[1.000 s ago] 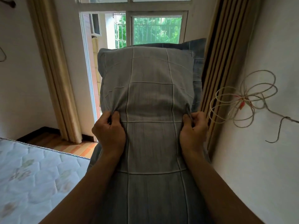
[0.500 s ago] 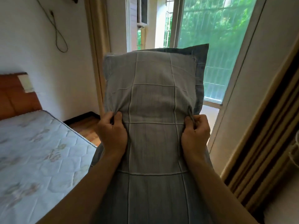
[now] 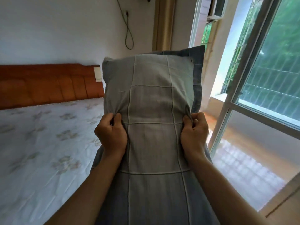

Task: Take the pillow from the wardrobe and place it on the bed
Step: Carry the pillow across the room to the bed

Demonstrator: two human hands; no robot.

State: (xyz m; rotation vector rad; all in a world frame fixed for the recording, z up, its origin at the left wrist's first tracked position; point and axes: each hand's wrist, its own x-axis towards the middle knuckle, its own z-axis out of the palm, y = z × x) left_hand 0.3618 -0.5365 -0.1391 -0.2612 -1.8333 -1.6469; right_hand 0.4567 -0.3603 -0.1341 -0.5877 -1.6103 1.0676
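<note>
A grey pillow [image 3: 152, 101] with pale grid lines and a darker blue-grey border stands upright in front of me, held off the bed. My left hand [image 3: 111, 133] pinches the fabric at its left side and my right hand [image 3: 194, 132] pinches the fabric at its right side. The bed [image 3: 42, 143] lies to the left, a white quilted mattress with faint flower prints. The pillow's lower part runs down between my forearms and out of frame.
An orange-brown padded headboard [image 3: 48, 85] stands against the white wall at the bed's far end. A cable [image 3: 128, 34] hangs on that wall. A large window [image 3: 266, 75] and wooden floor [image 3: 243, 161] are on the right, a curtain [image 3: 164, 23] behind the pillow.
The view has swung left: the wall cord and curtains on the right are gone, and the bed and headboard now fill the left. Both hands keep the same grip on the pillow.
</note>
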